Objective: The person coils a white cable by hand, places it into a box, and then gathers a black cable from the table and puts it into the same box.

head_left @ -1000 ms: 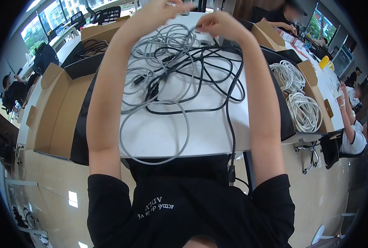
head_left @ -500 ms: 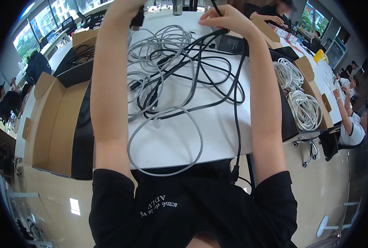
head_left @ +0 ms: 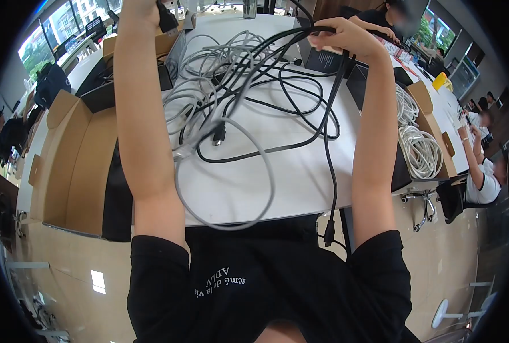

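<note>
A tangle of grey cables [head_left: 208, 86] and black cables [head_left: 300, 97] lies on a white table [head_left: 288, 177]. My right hand [head_left: 346, 37] is raised over the far side and grips a black cable [head_left: 330, 160] that runs down past the table's front edge, its plug [head_left: 327, 233] hanging free. My left hand [head_left: 137, 8] is lifted at the top edge of view, partly cut off, holding a dark plug end [head_left: 167, 20]. Part of the tangle is pulled up off the table. A grey loop [head_left: 231, 223] droops over the front edge.
An open cardboard box [head_left: 71, 154] stands at the left. Another box at the right holds coils of white cable [head_left: 420, 151]. A black box [head_left: 323, 57] sits beyond the tangle. Other people sit at the far right [head_left: 483, 177] and far left.
Both my hands have risen and spread apart, lifting the cables off the table. The black cable has drawn taut and its hanging plug swung slightly.
</note>
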`<state>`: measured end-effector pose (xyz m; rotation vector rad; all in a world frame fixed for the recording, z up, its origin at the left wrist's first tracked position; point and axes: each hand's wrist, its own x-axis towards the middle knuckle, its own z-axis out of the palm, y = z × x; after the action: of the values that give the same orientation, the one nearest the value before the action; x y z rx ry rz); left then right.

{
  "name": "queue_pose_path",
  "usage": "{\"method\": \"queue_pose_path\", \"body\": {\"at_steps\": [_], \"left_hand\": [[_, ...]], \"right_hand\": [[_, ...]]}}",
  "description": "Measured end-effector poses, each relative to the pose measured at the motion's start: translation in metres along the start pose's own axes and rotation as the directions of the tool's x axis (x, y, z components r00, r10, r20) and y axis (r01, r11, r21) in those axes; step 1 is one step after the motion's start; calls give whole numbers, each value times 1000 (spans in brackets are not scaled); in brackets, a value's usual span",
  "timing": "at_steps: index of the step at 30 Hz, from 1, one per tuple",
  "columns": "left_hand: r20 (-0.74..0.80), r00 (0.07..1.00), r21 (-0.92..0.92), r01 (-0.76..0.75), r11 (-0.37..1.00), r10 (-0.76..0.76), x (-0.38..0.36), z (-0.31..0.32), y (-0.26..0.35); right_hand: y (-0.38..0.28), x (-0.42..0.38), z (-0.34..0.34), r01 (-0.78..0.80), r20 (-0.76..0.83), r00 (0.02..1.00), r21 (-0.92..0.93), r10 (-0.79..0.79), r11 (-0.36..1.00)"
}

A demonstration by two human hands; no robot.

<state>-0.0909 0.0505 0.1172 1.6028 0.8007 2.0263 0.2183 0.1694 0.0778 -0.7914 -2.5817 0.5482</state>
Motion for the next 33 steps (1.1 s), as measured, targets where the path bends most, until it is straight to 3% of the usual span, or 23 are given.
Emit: {"method": "queue_pose_path", "body": {"at_steps": [2, 3, 5, 8, 10, 13, 14, 15, 16, 18, 21, 22, 26, 28, 31, 33], "left_hand": [[-89, 996, -200, -33, 979, 16, 0, -15, 8], [-103, 994, -240, -56, 969, 32, 0, -24, 10], [-139, 988, -276, -109, 955, 72, -2, -31, 19], [-196, 976, -278, -150, 949, 97, -6, -35, 29], [32, 989, -443, -115, 889, 144, 19, -83, 15], [-162, 972, -474, -228, 851, 171, -8, -57, 36], [-209, 960, -472, -264, 841, 184, -6, -65, 38], [-51, 968, -511, -236, 826, 245, -4, -84, 36], [-222, 948, -393, -302, 868, 229, -14, -65, 47], [-280, 909, -325, -391, 861, 307, -15, -63, 53], [-40, 908, -454, -388, 802, 417, -6, -93, 47], [-61, 930, -429, -352, 832, 362, -10, -89, 49], [-171, 961, -379, -268, 886, 217, -17, -55, 53], [4, 970, -418, -218, 882, 242, 16, -101, 30], [-242, 941, -186, -284, 941, 237, -22, -20, 53], [-169, 954, -156, -276, 948, 250, -26, -12, 55]], "right_hand": [[15, -3, 1, 111, -91, 991, 170, -97, 979], [21, -3, 0, 149, -62, 989, 296, -137, 943], [37, -1, 9, 127, -152, 986, 396, -71, 910], [74, 5, 30, 3, -157, 977, 681, 141, 732], [93, 5, 52, -80, -189, 921, 764, 340, 640], [133, 5, 80, -31, -272, 815, 862, 512, 507], [153, 5, 91, -29, -321, 756, 855, 570, 518], [170, 3, 99, -70, -342, 710, 836, 616, 544], [179, 2, 102, -115, -363, 660, 816, 657, 566], [177, 2, 103, -165, -423, 624, 751, 657, 640], [170, 1, 104, -279, -488, 569, 643, 662, 713], [168, 1, 106, -321, -505, 551, 606, 664, 727], [167, -1, 109, -350, -540, 586, 504, 604, 790], [168, -2, 107, -378, -538, 589, 476, 603, 794], [171, -1, 106, -429, -544, 593, 410, 594, 805], [162, -5, 102, -479, -511, 610, 371, 606, 795]]}}
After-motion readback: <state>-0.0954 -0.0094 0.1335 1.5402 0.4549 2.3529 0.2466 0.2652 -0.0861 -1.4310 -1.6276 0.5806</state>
